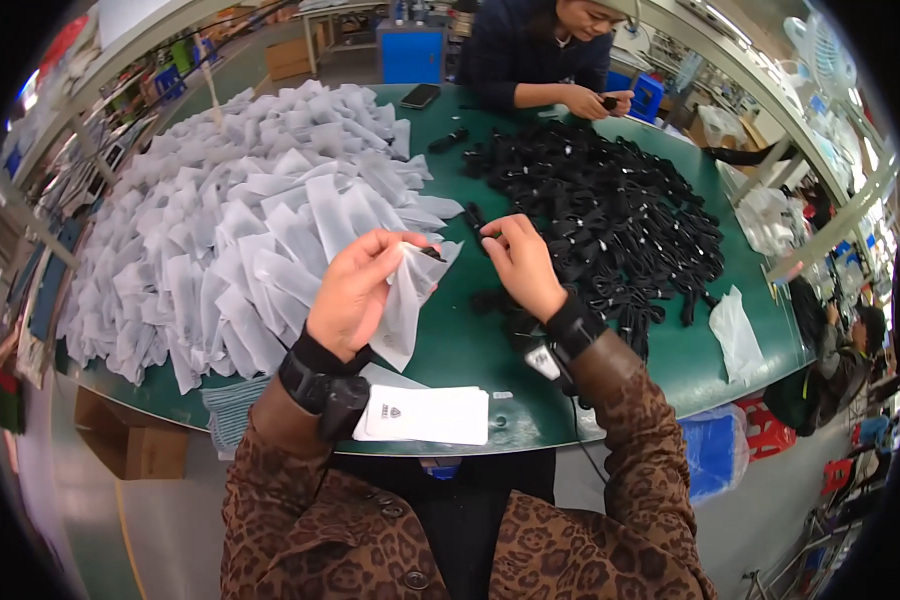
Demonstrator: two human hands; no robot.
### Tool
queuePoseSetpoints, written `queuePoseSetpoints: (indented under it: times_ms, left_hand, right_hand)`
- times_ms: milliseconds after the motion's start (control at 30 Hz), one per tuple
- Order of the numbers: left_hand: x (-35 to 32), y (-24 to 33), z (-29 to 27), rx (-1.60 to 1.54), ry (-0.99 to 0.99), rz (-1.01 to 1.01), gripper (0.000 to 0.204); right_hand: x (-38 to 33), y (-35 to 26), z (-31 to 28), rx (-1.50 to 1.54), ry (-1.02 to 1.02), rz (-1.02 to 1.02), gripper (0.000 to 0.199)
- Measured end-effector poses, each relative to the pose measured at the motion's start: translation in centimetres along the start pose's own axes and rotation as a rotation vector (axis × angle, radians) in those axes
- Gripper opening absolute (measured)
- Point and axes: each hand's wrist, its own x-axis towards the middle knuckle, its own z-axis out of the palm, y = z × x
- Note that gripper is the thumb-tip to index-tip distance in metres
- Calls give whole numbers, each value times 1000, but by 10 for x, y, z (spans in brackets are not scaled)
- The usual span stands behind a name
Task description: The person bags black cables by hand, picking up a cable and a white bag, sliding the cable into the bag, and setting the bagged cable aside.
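Observation:
My left hand (355, 290) holds a white translucent pouch (407, 300) by its open top edge, above the green table (470, 350). My right hand (522, 265) pinches a small black part (478, 228) right beside the pouch's mouth. A dark end of something shows at the pouch opening. A large heap of white pouches (240, 230) covers the table to my left. A big pile of black parts (610, 220) lies to my right. Both wrists wear black bands.
A stack of white cards (425, 415) lies at the near table edge. Across the table another person (545, 50) handles a black part; a phone (420, 96) lies near them. A loose white bag (735, 335) sits at the right edge. A cardboard box (135, 440) stands under the table.

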Motion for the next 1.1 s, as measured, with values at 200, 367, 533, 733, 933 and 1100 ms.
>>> queuePoseSetpoints:
  times_ms: [200, 367, 533, 733, 933, 1100]
  left_hand:
    - [2, -5, -9, 264, 28, -44, 19]
    - [2, -2, -33, 276, 160, -9, 19]
    - [22, 16, -102, 896, 642, 607, 26]
    - [-69, -49, -8, 1045, -100, 178, 25]
    - [-112, -119, 17, 1224, -313, 223, 17]
    - [-115, -133, 18, 1372, -308, 291, 15]
  right_hand:
    - [14, 96, 48, -495, -192, -146, 33]
    - [18, 62, 51, -680, -373, -75, 29]
    - [18, 75, 63, -590, -32, -124, 20]
    - [3, 40, 7, -25, -79, 396, 18]
    - [-96, -48, -28, 524, -141, 508, 22]
    - [-173, -74, -41, 396, -98, 434, 20]
